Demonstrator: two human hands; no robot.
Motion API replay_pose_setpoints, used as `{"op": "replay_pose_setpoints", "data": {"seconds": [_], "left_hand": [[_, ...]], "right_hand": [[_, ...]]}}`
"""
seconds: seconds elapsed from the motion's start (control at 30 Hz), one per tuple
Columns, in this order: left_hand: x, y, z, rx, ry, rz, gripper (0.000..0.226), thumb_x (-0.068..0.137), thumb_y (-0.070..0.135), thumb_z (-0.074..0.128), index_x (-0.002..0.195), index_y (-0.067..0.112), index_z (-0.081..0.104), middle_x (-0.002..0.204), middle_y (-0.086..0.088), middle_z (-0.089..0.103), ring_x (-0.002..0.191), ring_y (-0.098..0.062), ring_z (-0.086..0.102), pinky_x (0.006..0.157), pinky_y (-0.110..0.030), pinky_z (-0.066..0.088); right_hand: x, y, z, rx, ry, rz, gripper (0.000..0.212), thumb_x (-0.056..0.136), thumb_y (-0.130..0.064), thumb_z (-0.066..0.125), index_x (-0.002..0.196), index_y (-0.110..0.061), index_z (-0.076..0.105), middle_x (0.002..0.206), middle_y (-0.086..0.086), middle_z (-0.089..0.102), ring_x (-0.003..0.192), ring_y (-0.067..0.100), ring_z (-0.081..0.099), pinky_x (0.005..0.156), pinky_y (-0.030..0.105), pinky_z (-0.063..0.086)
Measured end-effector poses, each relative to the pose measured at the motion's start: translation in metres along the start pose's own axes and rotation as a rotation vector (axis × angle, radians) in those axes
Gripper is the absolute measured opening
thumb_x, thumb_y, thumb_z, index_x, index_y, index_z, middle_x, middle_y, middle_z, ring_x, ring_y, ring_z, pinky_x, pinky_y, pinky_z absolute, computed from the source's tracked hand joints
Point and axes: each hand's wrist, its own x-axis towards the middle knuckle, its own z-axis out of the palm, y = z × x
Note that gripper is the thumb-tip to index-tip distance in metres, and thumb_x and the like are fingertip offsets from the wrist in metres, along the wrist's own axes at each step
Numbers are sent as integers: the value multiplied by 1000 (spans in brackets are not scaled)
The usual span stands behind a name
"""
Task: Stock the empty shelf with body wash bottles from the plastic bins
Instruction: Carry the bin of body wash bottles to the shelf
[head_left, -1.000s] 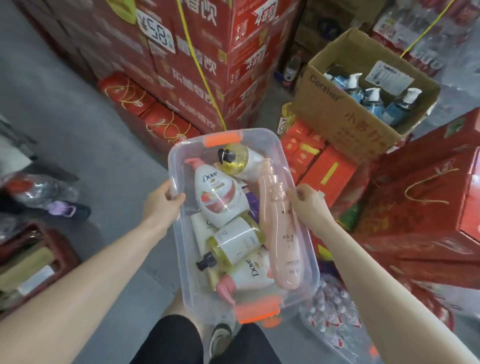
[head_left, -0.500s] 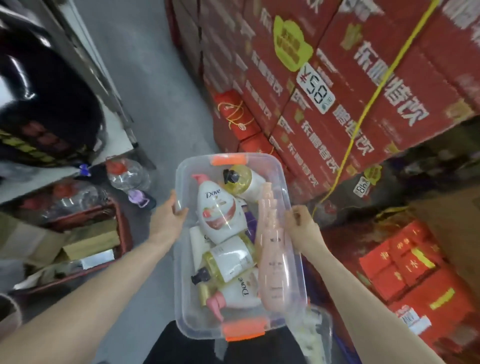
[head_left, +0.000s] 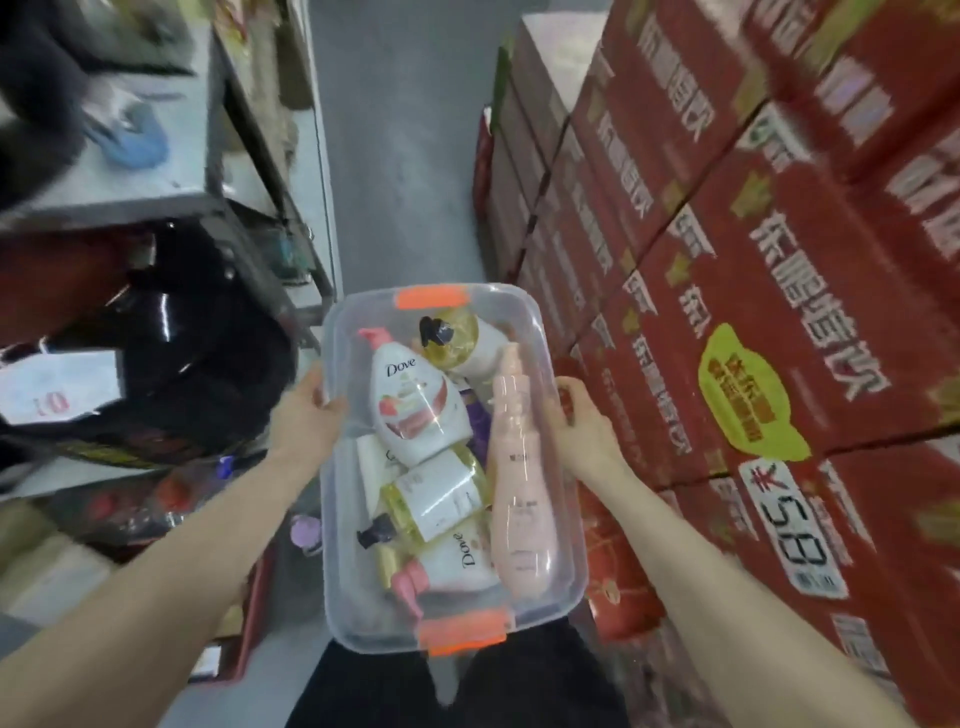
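**A:** What sort of place is it?

**B:** A narrow store aisle with a grey floor (head_left: 405, 156) running up the middle of the frame. At upper left stands a grey metal shelf (head_left: 171, 176), blurred, with a shiny black bag (head_left: 208, 364) beneath it. The right side is a wall of stacked red cartons (head_left: 675, 234), one bearing a yellow-green sticker (head_left: 748, 384) and a "58" price tag (head_left: 795, 530).

**A:** And the bin?

**B:** One clear plastic bin (head_left: 343, 613), held in the lower middle of the frame above the person's dark trousers (head_left: 363, 691). It has two orange latches, one at the far end (head_left: 432, 299) and one at the near end (head_left: 462, 631).

**A:** The hands?

**B:** The left hand (head_left: 306, 415) grips the bin's left rim, thumb over the edge. The right hand (head_left: 587, 426) has its fingers curled round the right rim.

**A:** How many bottles?

**B:** All lie loose inside the bin. Two white Dove bottles with pink pumps, upper (head_left: 415, 400) and lower (head_left: 457, 556). Two yellow bottles with black pumps (head_left: 457, 338) (head_left: 436, 499). One tall pink bottle (head_left: 519, 467) lies along the right wall. One white bottle (head_left: 374, 467) is partly buried, and something purple (head_left: 478, 421) is too hidden to tell.
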Motion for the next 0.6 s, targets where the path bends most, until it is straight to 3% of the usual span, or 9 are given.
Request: {"op": "replay_pose_setpoints", "data": {"seconds": [0.1,0.2,0.3,0.4,0.6], "left_hand": [[66,33,3,-11,33,-43,51,89,18,57,137,31,49,105,-11,67,98,-33,63,80,-37,47],[139,76,8,-55,55,-88,51,88,26,53,138,26,48,108,-8,64,103,-32,59,82,-34,43],[224,111,16,-66,51,-106,50,90,20,53,140,24,47,125,-12,62,113,-34,57,94,-39,44],[304,148,18,-96,62,-156,55,91,23,54,144,28,41,135,-1,57,120,-27,55,102,-40,43],[459,232,23,-31,69,-140,58,91,15,54,147,20,38,132,-18,56,117,-36,54,96,-42,43]], "right_hand": [[80,-37,-13,-42,-22,-33,31,101,-47,39,129,-35,46,95,-1,64,84,24,57,75,35,40],[165,-73,-24,-64,-35,-23,31,101,-44,39,130,-36,44,116,2,67,105,30,59,88,40,43],[240,-109,-31,-86,-25,-1,34,99,-42,40,132,-35,44,126,3,63,118,33,55,96,42,40],[314,-146,-41,-79,-22,13,34,100,-39,40,132,-32,45,128,4,62,119,35,53,94,41,38],[474,-213,-61,-56,-22,-5,26,99,-37,40,123,-29,48,111,4,66,106,34,59,82,38,42]]}}
